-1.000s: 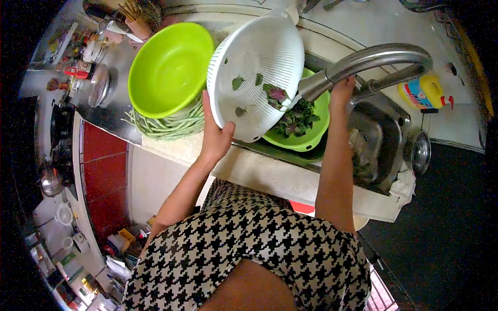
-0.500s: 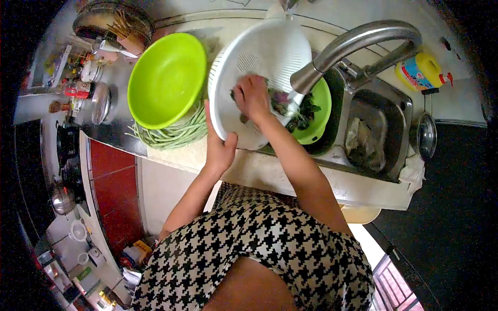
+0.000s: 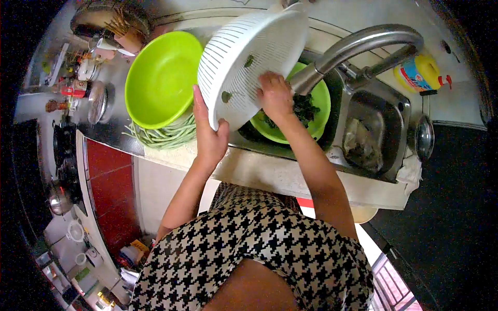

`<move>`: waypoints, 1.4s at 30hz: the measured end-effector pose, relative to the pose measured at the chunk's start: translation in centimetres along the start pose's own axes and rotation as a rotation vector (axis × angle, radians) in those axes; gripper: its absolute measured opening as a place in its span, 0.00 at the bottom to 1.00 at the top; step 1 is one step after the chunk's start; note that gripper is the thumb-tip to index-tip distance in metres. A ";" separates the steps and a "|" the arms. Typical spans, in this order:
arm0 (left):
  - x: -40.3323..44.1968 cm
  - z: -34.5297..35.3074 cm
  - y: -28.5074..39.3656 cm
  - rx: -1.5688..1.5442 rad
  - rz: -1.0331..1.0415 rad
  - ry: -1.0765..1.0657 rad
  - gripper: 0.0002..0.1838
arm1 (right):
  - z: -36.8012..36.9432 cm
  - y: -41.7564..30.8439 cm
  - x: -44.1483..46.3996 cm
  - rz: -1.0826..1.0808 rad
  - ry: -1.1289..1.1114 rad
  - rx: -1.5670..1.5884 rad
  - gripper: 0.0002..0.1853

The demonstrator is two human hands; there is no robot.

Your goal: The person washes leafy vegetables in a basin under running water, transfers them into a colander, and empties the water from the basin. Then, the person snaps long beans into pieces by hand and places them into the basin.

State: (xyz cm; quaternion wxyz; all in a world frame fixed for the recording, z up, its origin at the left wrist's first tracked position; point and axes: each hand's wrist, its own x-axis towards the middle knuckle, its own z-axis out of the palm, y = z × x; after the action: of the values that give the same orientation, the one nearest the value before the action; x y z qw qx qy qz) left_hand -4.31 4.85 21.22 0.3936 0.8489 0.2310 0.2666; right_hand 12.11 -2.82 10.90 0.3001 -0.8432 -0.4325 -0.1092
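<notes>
My left hand [image 3: 211, 137] grips the near-left rim of a white colander [image 3: 233, 62], thumb on one side and fingers on the other. The colander is tilted steeply toward the sink. A few leaf bits [image 3: 226, 97] cling to its slotted inside. At its lower right side is my right hand [image 3: 276, 96], fingers curled; whatever they hold is hidden. Below that hand, a green basin [image 3: 322, 98] in the left sink bowl contains dark leafy greens [image 3: 306, 110].
A bright green bowl [image 3: 163, 78] leans on long green beans [image 3: 163, 136] at the left. The faucet [image 3: 363, 39] arches over the basin. The right sink bowl [image 3: 386, 124] has a crumpled bag [image 3: 363, 142] inside. A yellow detergent bottle [image 3: 417, 72] stands behind.
The colander has tipped further toward the basin, and most greens have left it. My right hand has moved right and slightly down; my left has shifted slightly left with the rim.
</notes>
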 end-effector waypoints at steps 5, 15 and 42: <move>-1.6 0.7 0.4 -0.081 -0.010 -0.057 0.44 | 4.8 0.1 3.1 0.053 0.296 0.101 0.13; -1.4 -0.3 -3.4 -0.058 -0.094 0.054 0.42 | -0.3 -1.3 -3.6 -0.194 -0.234 0.235 0.09; 1.6 -17.5 -12.7 -0.473 -0.762 0.449 0.16 | 9.0 12.3 -10.0 0.370 -0.610 0.189 0.23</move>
State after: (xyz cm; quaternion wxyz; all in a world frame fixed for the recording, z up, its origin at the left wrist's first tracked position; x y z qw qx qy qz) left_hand -16.51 22.76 21.23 0.5852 0.5134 0.5369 0.3251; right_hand 15.17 -9.56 -5.76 0.2486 -0.8696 -0.3504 0.2435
